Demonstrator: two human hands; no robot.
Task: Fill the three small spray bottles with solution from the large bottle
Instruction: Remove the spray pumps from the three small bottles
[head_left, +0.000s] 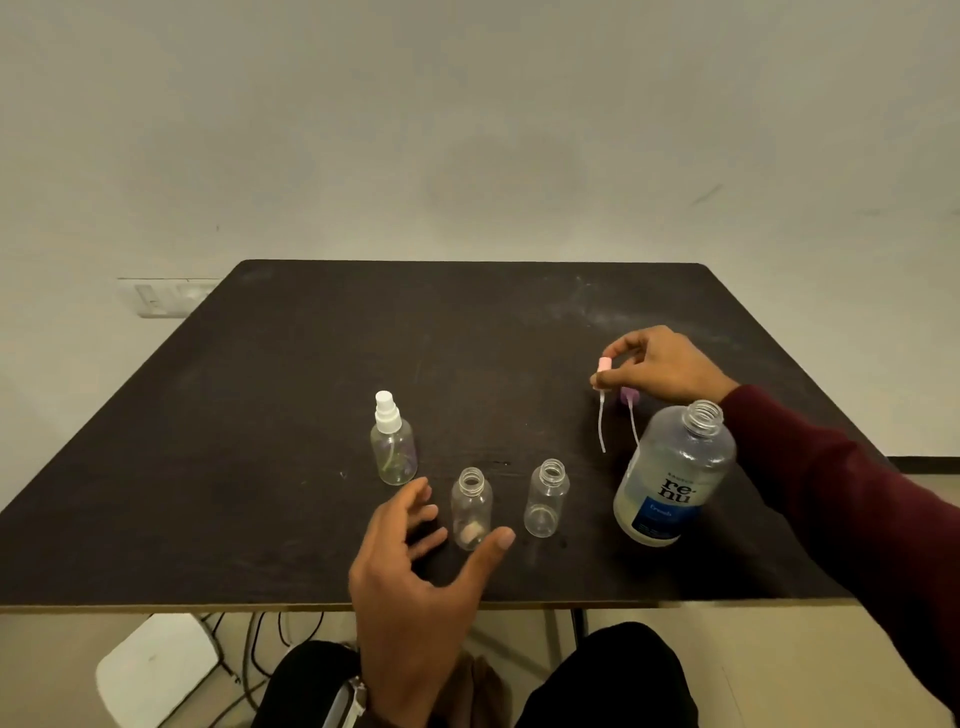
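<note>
Three small clear bottles stand near the front of the dark table (291, 415). The left bottle (393, 452) wears a white spray top. The middle bottle (470, 506) and the right bottle (546, 499) have bare open necks. My left hand (415, 566) hovers open around the middle bottle, fingers spread, apart from it. At the right stands the large solution bottle (675, 475), uncapped and upright. Behind it my right hand (660, 366) pinches a pink spray top (602, 382) with its tube hanging down; a purple spray top (628, 397) shows under the hand.
The table's front edge (260, 605) runs just before my lap. A white stool (156, 670) and cables lie on the floor below left. A wall socket plate (161, 299) sits behind the table's left corner.
</note>
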